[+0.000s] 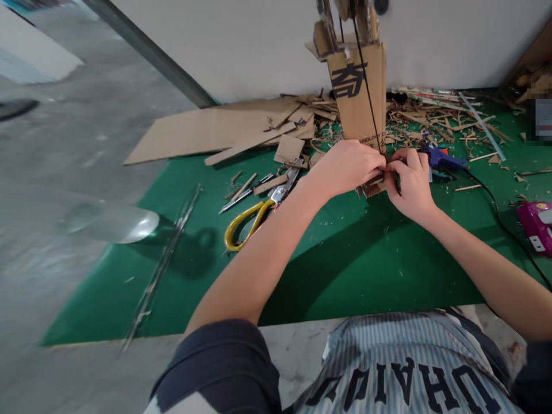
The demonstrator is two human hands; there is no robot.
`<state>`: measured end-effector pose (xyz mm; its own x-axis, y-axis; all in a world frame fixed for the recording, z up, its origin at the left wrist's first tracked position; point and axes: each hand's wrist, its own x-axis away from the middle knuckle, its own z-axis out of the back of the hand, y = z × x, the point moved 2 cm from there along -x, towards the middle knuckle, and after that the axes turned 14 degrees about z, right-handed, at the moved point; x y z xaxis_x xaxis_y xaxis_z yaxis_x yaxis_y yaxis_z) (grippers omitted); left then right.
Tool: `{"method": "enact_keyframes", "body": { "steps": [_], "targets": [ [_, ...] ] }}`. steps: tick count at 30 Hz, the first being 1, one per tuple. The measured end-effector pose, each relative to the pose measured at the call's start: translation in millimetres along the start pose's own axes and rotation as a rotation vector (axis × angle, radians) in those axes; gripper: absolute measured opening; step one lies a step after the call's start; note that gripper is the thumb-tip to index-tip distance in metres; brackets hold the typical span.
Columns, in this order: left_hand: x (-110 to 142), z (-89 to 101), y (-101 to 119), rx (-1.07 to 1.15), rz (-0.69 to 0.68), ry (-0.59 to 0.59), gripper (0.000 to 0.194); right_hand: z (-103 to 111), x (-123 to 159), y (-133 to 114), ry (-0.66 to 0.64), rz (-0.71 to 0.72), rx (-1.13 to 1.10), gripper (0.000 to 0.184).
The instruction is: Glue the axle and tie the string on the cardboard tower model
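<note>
A tall cardboard structure [360, 109] with black printing stands upright on the green table, its top cut off by the frame edge. Down its front runs a black cord [370, 103], which ends between my fingertips near the base. My left hand [351, 164] comes in from the left, thumb and fingers pinched together at the cord's lower end. Against it, from the right, my right hand [409, 181] pinches at the same spot. The exact grip on the cord is partly hidden by the fingers.
Yellow-handled scissors [259, 215] lie left of my left forearm. A blue glue gun [446, 160] with a black cable rests beyond my right hand. Cardboard scraps [431, 118] and a large cardboard sheet [181, 132] lie at the back. Thin rods [166, 259] and a clear bottle [129, 223] are at left.
</note>
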<state>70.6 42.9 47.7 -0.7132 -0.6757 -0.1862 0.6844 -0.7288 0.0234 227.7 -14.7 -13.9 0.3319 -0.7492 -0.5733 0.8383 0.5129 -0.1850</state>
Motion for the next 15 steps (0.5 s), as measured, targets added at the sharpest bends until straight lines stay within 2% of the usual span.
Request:
{"method": "enact_keyframes", "body": {
  "steps": [4,9,15],
  "targets": [
    [-0.6,0.3,1.4,-0.008,-0.027,-0.002,0.026,0.5,1.8,0.5,0.037,-0.004,-0.031,0.019],
    [0.0,3.2,3.5,0.009,0.003,-0.022,0.024,2.8,2.8,0.3,0.047,-0.024,0.026,0.017],
    [1.1,5.4,2.4,0.236,0.067,-0.039,0.016,6.5,2.3,-0.7,0.061,-0.050,0.061,0.013]
  ]
}}
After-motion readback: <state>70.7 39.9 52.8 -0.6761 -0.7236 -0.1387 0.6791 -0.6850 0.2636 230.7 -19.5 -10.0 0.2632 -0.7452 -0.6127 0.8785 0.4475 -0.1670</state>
